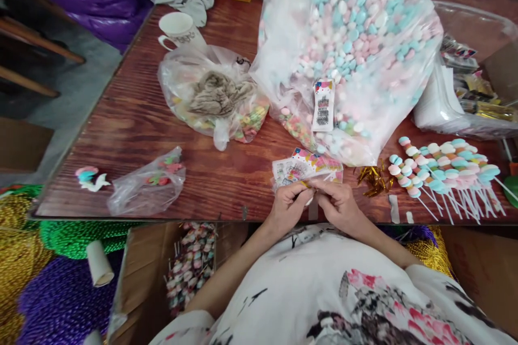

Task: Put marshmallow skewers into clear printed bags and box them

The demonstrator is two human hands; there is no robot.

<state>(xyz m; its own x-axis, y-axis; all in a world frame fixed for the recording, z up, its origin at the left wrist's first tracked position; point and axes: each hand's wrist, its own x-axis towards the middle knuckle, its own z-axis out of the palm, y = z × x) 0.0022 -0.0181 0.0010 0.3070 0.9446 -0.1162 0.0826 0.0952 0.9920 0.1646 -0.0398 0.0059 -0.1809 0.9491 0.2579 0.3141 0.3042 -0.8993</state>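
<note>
Gold is showing as a tiny glint where the two hands are meeting, over the near edge of the table [218, 188], and beside it a small pale piece [309, 201] is peeking out, mostly hidden by the fingers. Left hand [289, 206] and right hand [340, 204] are both pinching it, thumb against forefinger, the other fingers curling inward; exactly how each is gripping, I cannot tell.

Taking the hands as the dial's centre, printed packets [301, 167] are lying at twelve o'clock, just beyond the fingers, and a large bag of pastel pieces [348, 38] is filling the space farther on, between twelve and one. Gold ties [373, 179] are lying near, a little before three, with loaded sticks [453, 167] spreading farther out that way. A small clear bag [151, 186] is resting at nine.

For fine fingertip work like this, one pinch should probably be holding the piece steady while the other is doing the turning or pressing, lightly enough that nothing soft is denting. Thumbs would best be sitting low, so the eyes are getting a clear view of the joint, and the fingers should be clearing the packets rather than dragging them.
</note>
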